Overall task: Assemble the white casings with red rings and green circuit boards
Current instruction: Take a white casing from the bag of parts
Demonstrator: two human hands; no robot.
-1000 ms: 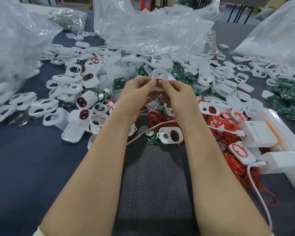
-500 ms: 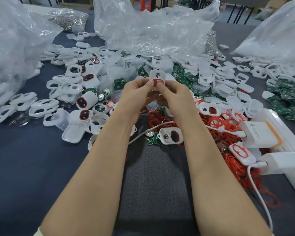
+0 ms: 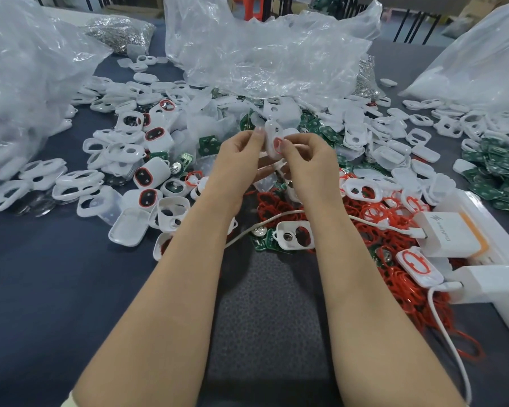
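Left hand [image 3: 241, 154] and right hand [image 3: 309, 160] both pinch one white casing [image 3: 272, 132], red ring [image 3: 275, 141] in its opening, raised above the heap of loose rings [image 3: 379, 214].

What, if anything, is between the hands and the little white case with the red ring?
Nothing visible is in the way. The left hand and the right hand both pinch the white casing directly, holding it up above the pile of parts. The right hand's fingertips sit by its red ring.
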